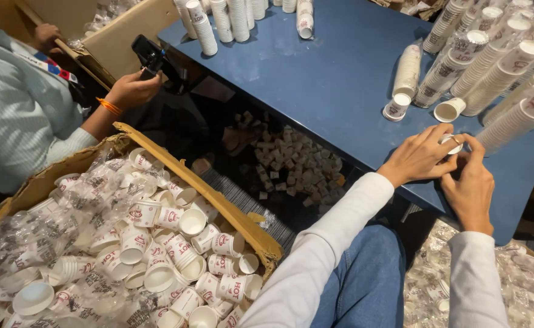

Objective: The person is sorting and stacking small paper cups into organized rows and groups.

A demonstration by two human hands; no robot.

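Looking down from the head camera, the left hand (419, 157) and the right hand (470, 185) meet at the near edge of the blue table (334, 79), both closed around a small white paper cup (451, 141) pinched between their fingertips. That cup sits just above the tabletop, close to its front edge. Behind the hands, long stacks of cups (492, 67) lie on their sides and crowd the right part of the table, with two loose cups (422, 108) just in front of them. More upright stacks (230, 18) line the far edge, leaving the table's middle bare. Left of the person's knee, an open cardboard box (218, 203) holds loose cups and plastic wrap. Beyond it, another person's hand (134, 90) holds a dark device (148, 56) near the table's left corner.
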